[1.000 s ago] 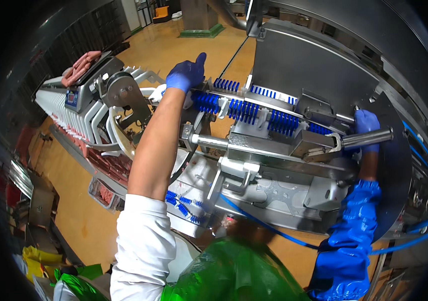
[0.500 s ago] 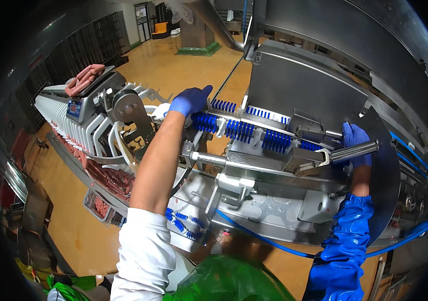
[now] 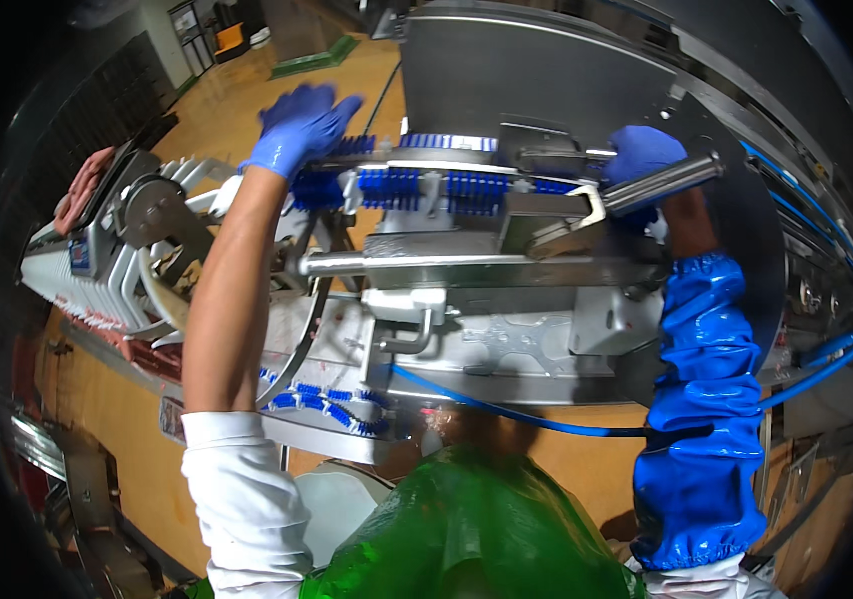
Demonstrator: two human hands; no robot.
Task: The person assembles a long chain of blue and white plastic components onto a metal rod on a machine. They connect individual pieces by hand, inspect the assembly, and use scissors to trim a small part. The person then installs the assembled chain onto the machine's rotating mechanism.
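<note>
My left hand (image 3: 301, 130), in a blue glove, is raised over the left end of the machine's blue-toothed conveyor chain (image 3: 389, 187). Its fingers are spread and no object shows in them. At the right end of the chain, my right hand (image 3: 643, 152), also gloved in blue, is curled beside a metal rod end. The thick metal handle (image 3: 664, 184) passes in front of its wrist. Whatever lies within the right hand's fingers is hidden. A metal bracket (image 3: 551, 218) sits just left of that handle.
At the left, pink sausages (image 3: 82, 190) lie on a scale above a row of white hooks (image 3: 87, 293). A loose blue-and-white chain (image 3: 326, 401) rests on the lower tray. A blue hose (image 3: 526, 419) crosses in front of me. Behind the conveyor stands a steel panel (image 3: 536, 75).
My view has shifted, so the machine sits farther left and higher. My left hand's fingers have gone from a pointing shape to spread. My right hand's fingers have curled in.
</note>
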